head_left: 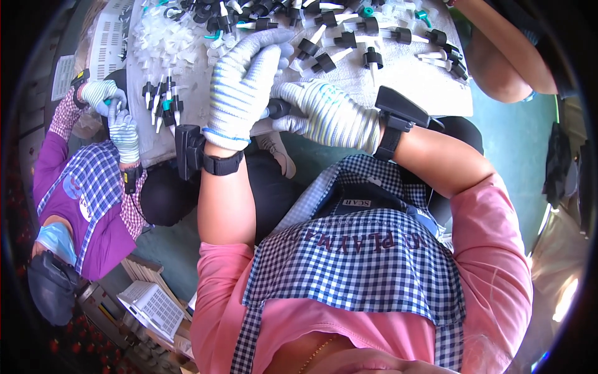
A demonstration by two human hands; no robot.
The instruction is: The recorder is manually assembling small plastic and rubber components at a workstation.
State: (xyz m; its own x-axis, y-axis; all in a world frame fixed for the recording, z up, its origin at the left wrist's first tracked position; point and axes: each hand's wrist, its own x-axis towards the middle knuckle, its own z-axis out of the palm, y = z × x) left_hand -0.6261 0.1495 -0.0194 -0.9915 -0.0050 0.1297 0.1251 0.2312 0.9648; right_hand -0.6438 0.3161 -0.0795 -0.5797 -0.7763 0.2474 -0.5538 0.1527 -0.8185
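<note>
Both my hands wear white-and-blue striped knit gloves and meet over the near edge of the table. My right hand closes on a black-collared pump head, gripping it between thumb and fingers. A pale end of that part points toward my left palm. My left hand is right beside it, fingers bent forward and pressed together; whatever they hold is hidden. Just beyond my fingers lie loose black-and-white pump heads. A heap of clear plastic pieces sits to the far left.
More pump heads lie at the table's left edge, beside a white tabletop. At left a gloved co-worker handles a small part. Another person's bare arm reaches in at far right. A white crate stands low left.
</note>
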